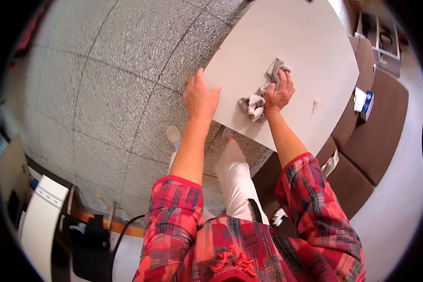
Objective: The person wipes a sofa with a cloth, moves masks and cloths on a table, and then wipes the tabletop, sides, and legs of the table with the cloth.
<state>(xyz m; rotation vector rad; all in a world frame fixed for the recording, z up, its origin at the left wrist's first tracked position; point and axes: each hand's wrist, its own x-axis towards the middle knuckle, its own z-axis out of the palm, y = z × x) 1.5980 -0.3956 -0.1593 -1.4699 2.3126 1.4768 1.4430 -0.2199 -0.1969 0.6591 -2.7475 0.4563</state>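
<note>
A crumpled grey-white cloth (pixel 254 106) lies on the pale tabletop (pixel 310 42), near the edge closest to my body. My right hand (pixel 278 93) rests on the cloth with its fingers bent over it, and part of the cloth sticks out past the fingertips. At the table's left edge is my left hand (pixel 201 96), thumb apart from the fingers, holding nothing. Whether it touches the edge I cannot tell. A small smear (pixel 317 106) marks the tabletop to the right of my right hand.
A brown sofa (pixel 378 101) runs along the table's right side, with a blue-and-white tissue box (pixel 367 105) on it. Speckled floor tiles (pixel 113 89) spread to the left. A black bag (pixel 91 249) and a white cabinet (pixel 43 223) stand at lower left.
</note>
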